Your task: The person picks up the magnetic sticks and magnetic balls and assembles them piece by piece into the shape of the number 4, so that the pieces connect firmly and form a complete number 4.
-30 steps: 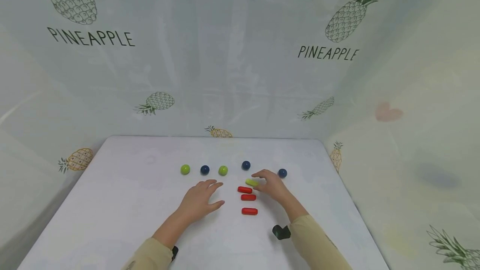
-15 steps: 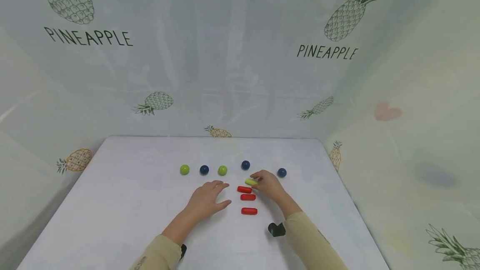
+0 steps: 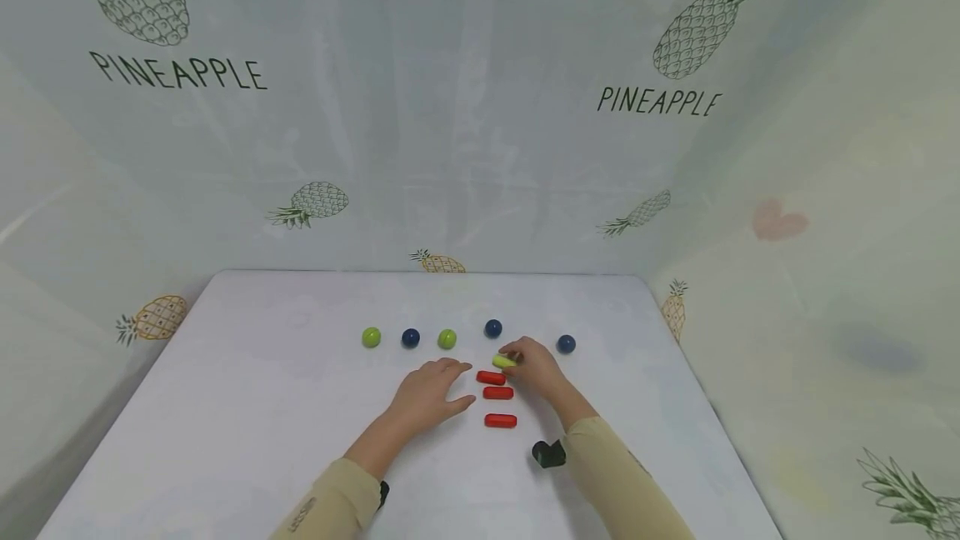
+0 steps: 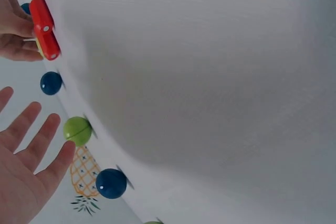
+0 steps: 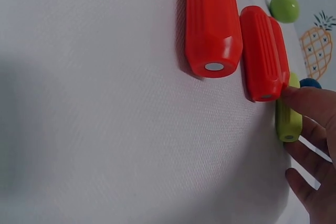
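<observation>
My right hand (image 3: 534, 367) pinches the yellow-green magnetic stick (image 3: 504, 362), thumb on the near side and fingers on the far side in the right wrist view. Close in front of it lie three red magnetic sticks: one angled stick (image 3: 491, 377), a middle stick (image 3: 498, 393) and the nearest stick (image 3: 500, 421). Each stick seen end-on has a pale round dot, as on the big red stick (image 5: 214, 35). To the left, my left hand (image 3: 426, 394) hovers with fingers spread and holds nothing; its fingers point toward the red sticks.
Behind the hands runs a loose row of balls: a green ball (image 3: 371, 337), a blue ball (image 3: 410, 338), another green ball (image 3: 447, 339), a blue ball (image 3: 492, 328) and a right-hand blue ball (image 3: 566, 344). The white table (image 3: 247, 407) backs onto a pineapple-print curtain (image 3: 480, 107).
My left hand has moved right, toward the red sticks. The right hand's fingers have closed in around the yellow-green stick, which stays at about the same spot. Balls and red sticks have not moved.
</observation>
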Demonstrator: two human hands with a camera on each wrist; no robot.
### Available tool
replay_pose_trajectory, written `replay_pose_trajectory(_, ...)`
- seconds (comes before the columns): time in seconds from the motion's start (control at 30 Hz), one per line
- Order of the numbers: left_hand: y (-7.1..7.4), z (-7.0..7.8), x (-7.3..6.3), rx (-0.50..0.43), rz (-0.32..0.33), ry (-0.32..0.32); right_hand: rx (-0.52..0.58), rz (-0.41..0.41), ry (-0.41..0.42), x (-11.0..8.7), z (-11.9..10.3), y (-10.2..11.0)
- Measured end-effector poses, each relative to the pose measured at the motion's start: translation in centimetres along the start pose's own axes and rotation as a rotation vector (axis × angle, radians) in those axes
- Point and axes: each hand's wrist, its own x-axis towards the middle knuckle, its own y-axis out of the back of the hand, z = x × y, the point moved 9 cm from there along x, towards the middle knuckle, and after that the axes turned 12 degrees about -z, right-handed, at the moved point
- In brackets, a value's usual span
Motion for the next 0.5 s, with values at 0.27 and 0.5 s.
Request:
replay_pose_trajectory(0.27, -0.35, -0.11, 0.12, 0.004, -0.017, 0.008, -0.040, -0.007, -0.020, 0.44, 0.10, -0.28)
replay_pose_trajectory(0.5, -0.50, -0.57, 0.27, -0.001, -0.007, 0.024, -0.030, 0.002, -0.037, 0.32, -0.19, -0.28)
